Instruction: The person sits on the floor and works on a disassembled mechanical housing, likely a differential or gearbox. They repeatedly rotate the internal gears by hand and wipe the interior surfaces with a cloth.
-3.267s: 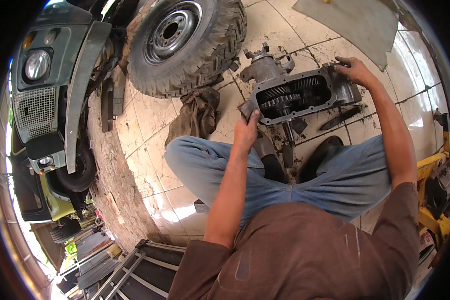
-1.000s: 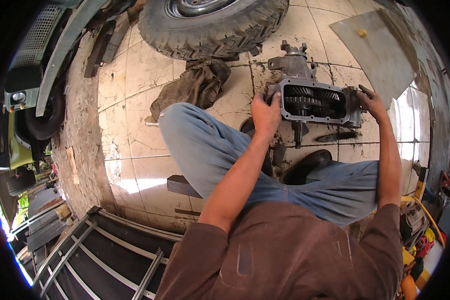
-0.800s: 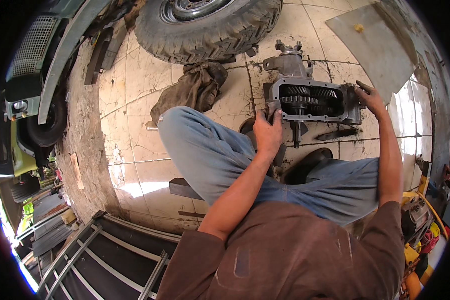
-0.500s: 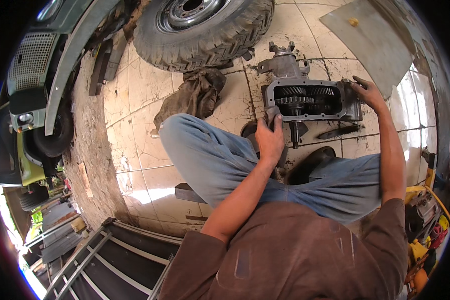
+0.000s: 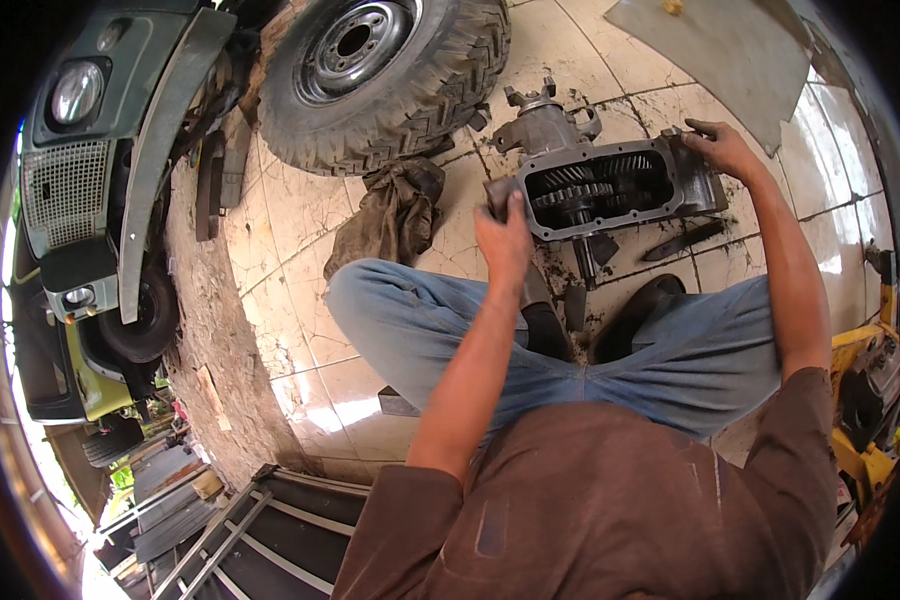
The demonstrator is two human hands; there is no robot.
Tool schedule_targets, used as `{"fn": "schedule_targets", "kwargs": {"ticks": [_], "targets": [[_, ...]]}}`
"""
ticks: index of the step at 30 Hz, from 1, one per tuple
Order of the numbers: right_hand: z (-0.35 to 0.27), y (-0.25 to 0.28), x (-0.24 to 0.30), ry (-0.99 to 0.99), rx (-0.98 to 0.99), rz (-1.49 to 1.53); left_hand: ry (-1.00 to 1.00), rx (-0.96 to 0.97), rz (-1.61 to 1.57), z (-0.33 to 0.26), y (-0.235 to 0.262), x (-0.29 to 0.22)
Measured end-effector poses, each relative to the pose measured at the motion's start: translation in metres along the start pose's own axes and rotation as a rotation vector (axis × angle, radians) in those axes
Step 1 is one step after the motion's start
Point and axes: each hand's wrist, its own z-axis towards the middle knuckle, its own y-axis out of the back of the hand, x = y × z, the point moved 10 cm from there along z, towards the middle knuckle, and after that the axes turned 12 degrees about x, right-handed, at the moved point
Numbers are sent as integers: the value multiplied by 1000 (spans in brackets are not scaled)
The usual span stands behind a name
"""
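A grey metal gearbox housing (image 5: pixel 622 222) lies on the floor in front of me, its open side up. Inside it sit toothed gears (image 5: pixel 573 194), and a splined shaft (image 5: pixel 584 262) sticks out on the near side. My left hand (image 5: pixel 503 238) is closed on a small grey-brown block (image 5: pixel 502 193) at the left end of the housing's flat rim. What the block is made of I cannot make out. My right hand (image 5: pixel 725 152) grips the right end of the housing, with its index finger stretched along the top.
A big tyre on a wheel (image 5: pixel 370 100) lies beyond, a dirty rag (image 5: pixel 395 215) in front of it. A dark flat piece (image 5: pixel 684 241) rests right of the shaft. Grey sheet (image 5: pixel 720 50) lies far right; a vehicle front (image 5: pixel 65 190) stands left.
My left hand and the block have moved from the rim's near left corner to its left end. The housing appears tilted slightly in the view, which has shifted. My right hand stays on the housing.
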Motion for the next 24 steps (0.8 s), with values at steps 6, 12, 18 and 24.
{"fn": "schedule_targets", "kwargs": {"ticks": [6, 12, 18, 24], "targets": [[0, 3, -7, 54, -79, 8, -156, 46, -14, -7, -8, -13], [2, -1, -8, 26, -2, 74, -139, 136, -28, 49, -7, -26], [-4, 3, -2, -29, 7, 103, -54, 138, 105, 31, -7, -16], [8, -1, -16, 52, -31, 88, -130, 121, 38, 56, -13, -18]]}}
